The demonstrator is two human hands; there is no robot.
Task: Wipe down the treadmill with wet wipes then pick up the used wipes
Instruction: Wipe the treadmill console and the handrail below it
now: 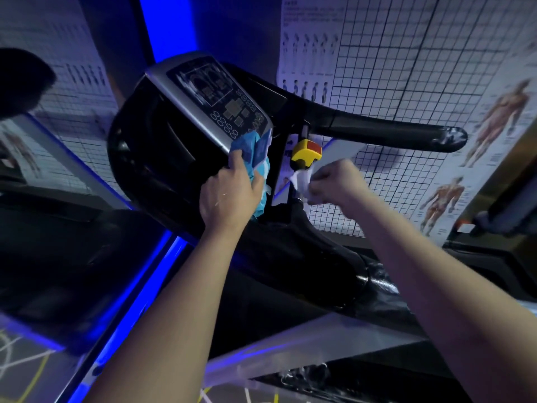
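- The left hand (232,193) grips a blue wipe pack (252,151), fingers curled round it, and holds it against the lower edge of the console (220,100) of the treadmill (145,161).
- The right hand (334,181) pinches a white wet wipe (302,183) just below the yellow stop switch (305,152), beside the pack.
- Whether the wipe is being drawn from the pack or pressed onto the machine cannot be told.
- Judged stage: wiping is at an early or middle point.
- The handrail (392,132) shows a glossy sheen at its tip. This may be moisture, but it is not confirmed.
- No discarded wipes are visible.
- Remaining, as judged: wipe the console, the handrail and the lower frame, then collect every used wipe.
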